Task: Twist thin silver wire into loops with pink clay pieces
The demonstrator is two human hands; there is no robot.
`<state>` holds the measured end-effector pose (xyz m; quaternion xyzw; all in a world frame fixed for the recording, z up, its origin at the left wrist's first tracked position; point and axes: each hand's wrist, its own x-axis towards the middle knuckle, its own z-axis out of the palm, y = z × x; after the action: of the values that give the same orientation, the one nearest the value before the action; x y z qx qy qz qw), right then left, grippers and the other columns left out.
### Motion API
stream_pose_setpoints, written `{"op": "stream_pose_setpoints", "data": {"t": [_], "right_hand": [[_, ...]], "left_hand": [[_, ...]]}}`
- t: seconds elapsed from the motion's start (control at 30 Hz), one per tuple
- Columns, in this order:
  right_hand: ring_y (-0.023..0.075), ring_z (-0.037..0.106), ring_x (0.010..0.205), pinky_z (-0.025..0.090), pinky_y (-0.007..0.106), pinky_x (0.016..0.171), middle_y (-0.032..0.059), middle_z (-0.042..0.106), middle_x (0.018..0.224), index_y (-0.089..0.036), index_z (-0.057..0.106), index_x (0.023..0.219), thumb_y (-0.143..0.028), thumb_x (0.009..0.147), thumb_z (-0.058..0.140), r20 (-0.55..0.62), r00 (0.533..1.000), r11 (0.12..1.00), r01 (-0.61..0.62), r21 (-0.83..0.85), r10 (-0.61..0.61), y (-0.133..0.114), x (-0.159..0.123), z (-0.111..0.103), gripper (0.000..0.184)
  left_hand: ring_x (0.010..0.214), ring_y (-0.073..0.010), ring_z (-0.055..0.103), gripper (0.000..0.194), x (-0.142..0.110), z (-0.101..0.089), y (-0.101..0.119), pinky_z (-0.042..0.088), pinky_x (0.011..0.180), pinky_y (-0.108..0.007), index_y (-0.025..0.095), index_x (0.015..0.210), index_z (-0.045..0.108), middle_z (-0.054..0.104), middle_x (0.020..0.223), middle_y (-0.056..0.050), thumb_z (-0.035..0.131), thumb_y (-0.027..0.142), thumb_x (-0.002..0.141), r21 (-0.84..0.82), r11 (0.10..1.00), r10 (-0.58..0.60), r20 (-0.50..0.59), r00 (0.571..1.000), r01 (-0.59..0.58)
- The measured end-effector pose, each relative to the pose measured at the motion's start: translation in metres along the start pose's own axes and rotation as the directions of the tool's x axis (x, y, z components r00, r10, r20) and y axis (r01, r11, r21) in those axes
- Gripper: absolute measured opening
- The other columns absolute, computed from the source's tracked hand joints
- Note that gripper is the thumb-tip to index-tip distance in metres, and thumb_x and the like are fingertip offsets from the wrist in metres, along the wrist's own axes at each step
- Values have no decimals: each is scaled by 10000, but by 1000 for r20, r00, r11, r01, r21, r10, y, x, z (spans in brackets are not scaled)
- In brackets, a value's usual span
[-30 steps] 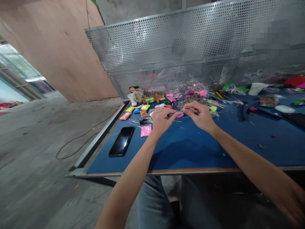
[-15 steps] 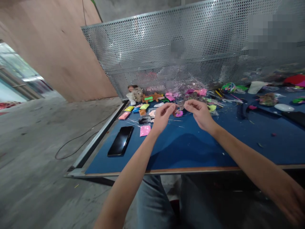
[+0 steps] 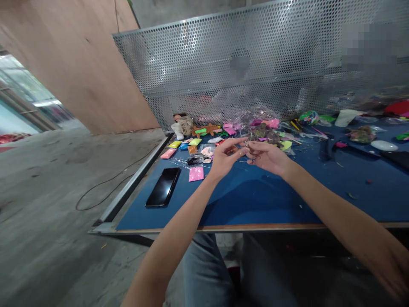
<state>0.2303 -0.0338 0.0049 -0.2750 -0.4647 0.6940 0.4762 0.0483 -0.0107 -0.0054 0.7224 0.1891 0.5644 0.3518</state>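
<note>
Above the blue table (image 3: pixel 249 204), my left hand (image 3: pixel 225 158) and my right hand (image 3: pixel 268 157) meet at the fingertips. A thin wire (image 3: pixel 242 135), fine and pale, curves up from between them; its full shape is too faint to follow. The left fingers pinch the wire, thumb against fingertips. My right fingers are bent around it from the other side, partly overlapping the left fingertips. More thin wires (image 3: pixel 179 163) lie on the table left of my hands, near a small black bundle (image 3: pixel 194 160) and a pink clay packet (image 3: pixel 196 173).
A black phone (image 3: pixel 162 186) lies at the left. Behind my hands sit colored clay packets (image 3: pixel 175 144), a brown clay figure (image 3: pixel 209 129) and a mossy heap (image 3: pixel 265 133). A perforated metal panel (image 3: pixel 198 72) borders the back. A white cup (image 3: pixel 345 118) lies farther right.
My hands have come together from a small gap, so their fingertips now meet. The right hand has turned, with its fingers more extended toward the left. The view has shifted slightly.
</note>
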Motion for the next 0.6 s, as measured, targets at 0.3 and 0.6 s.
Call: {"op": "stream_pose_setpoints", "data": {"t": [0.3, 0.6], "right_hand": [[93, 292, 589, 324, 273, 567, -36, 431, 692, -204, 716, 802, -340, 734, 841, -30, 971, 968, 234, -87, -237, 1, -1, 9, 196], [139, 495, 729, 406, 297, 653, 10, 626, 833, -237, 758, 797, -386, 767, 806, -120, 812, 775, 486, -403, -571, 4, -1, 14, 160]], "left_hand": [[599, -83, 509, 195, 0, -8, 5, 452, 605, -245, 217, 1005, 749, 704, 876, -26, 737, 361, 873, 354, 902, 292, -75, 954, -248], [568, -86, 497, 252, -5, 0, 6, 410, 564, -232, 186, 829, 751, 639, 681, 3, 736, 435, 860, 329, 929, 222, -136, 966, -167]]}}
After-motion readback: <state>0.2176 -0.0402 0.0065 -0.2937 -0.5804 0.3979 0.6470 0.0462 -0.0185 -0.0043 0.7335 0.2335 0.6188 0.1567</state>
